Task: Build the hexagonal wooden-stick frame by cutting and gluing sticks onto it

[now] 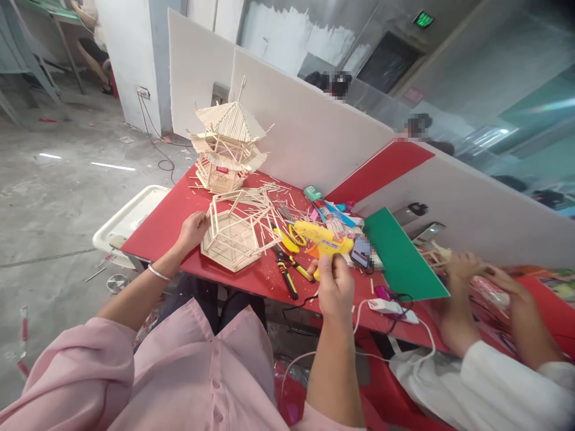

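Observation:
My left hand is closed at the left edge of a six-sided frame of thin wooden sticks, its fingertips pinching a corner post. The frame has a flat slatted base and an upper rail, and rests near the front of the red table. In my right hand is a yellow hot glue gun, gripped by its handle above the table. Its nozzle points left, towards the frame, without visibly touching it. Behind the frame stands a stick-built pagoda with tiered roofs.
Loose sticks litter the red table. Black-and-yellow pliers and yellow-handled scissors lie below the glue gun. A green board leans at right, before a co-worker's hands. A white power strip lies near the edge.

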`<action>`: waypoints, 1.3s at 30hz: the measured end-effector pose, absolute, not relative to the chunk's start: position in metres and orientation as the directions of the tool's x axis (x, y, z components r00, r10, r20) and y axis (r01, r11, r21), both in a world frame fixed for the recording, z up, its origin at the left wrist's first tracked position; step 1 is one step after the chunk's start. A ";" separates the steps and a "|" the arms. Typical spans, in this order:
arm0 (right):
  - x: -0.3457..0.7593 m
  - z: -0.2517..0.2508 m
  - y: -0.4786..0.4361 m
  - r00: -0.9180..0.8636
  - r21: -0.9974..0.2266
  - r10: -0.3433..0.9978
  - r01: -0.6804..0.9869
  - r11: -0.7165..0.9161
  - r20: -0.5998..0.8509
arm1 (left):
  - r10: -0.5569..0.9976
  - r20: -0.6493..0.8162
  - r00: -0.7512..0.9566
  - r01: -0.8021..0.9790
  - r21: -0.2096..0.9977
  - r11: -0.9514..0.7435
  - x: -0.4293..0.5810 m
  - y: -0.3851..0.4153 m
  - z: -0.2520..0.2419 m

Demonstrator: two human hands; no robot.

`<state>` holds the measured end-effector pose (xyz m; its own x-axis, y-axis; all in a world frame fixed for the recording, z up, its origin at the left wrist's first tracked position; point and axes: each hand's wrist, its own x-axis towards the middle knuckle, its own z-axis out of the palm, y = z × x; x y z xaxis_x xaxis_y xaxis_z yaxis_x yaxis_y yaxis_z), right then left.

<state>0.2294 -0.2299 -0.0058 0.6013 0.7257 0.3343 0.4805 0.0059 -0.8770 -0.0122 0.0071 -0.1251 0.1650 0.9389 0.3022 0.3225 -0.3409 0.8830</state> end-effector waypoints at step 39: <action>0.250 -0.042 -0.252 0.766 -0.859 0.559 0.483 -0.172 0.319 | 0.975 0.051 0.216 -0.196 0.981 -0.008 0.009 -0.002 -0.051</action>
<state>0.2502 -0.2522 -0.0423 0.7656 0.5588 0.3187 0.4830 -0.1720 -0.8586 0.0088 -0.0022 -0.0514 0.2161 0.9751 0.0507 -0.1956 -0.0076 0.9806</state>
